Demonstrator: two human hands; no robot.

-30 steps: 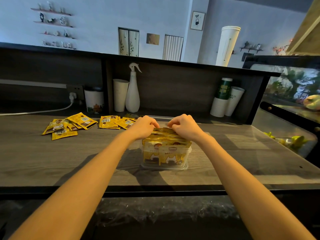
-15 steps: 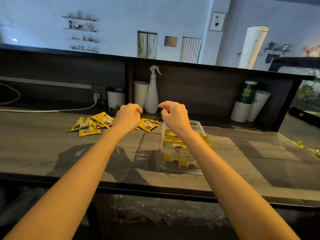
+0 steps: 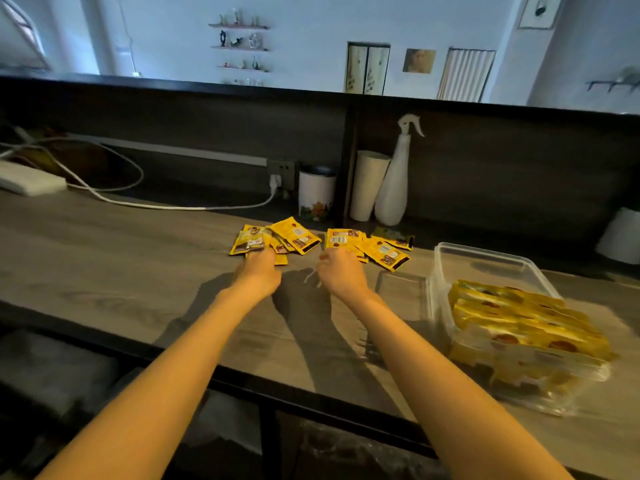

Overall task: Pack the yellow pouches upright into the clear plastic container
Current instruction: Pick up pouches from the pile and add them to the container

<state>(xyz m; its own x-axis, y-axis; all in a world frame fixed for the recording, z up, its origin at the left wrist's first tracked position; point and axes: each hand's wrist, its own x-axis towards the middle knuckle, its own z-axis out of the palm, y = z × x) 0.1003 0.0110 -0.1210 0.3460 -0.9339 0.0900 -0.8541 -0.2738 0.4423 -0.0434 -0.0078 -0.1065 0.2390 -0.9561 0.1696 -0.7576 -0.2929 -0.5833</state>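
A clear plastic container (image 3: pixel 485 252) stands on the counter at the right, its near half filled with a row of upright yellow pouches (image 3: pixel 519 317). Loose yellow pouches lie flat at the back of the counter in two heaps, a left heap (image 3: pixel 294 235) and a right heap (image 3: pixel 381 252). My left hand (image 3: pixel 258 273) rests on the near edge of the left heap with its fingers hidden behind the knuckles. My right hand (image 3: pixel 341 271) hovers at the near edge of the right heap, fingers loosely curled, holding nothing.
A clear lid (image 3: pixel 401 292) lies flat left of the container. Behind the heaps stand a white canister (image 3: pixel 316 192), a white cup stack (image 3: pixel 365 185) and a spray bottle (image 3: pixel 394 188). A white cable (image 3: pixel 138 202) runs to a wall socket. More cups (image 3: pixel 620 237) stand far right.
Both hands left the container's pouches and moved left and forward to the loose heaps. The view swung left, so the container now sits at the right.
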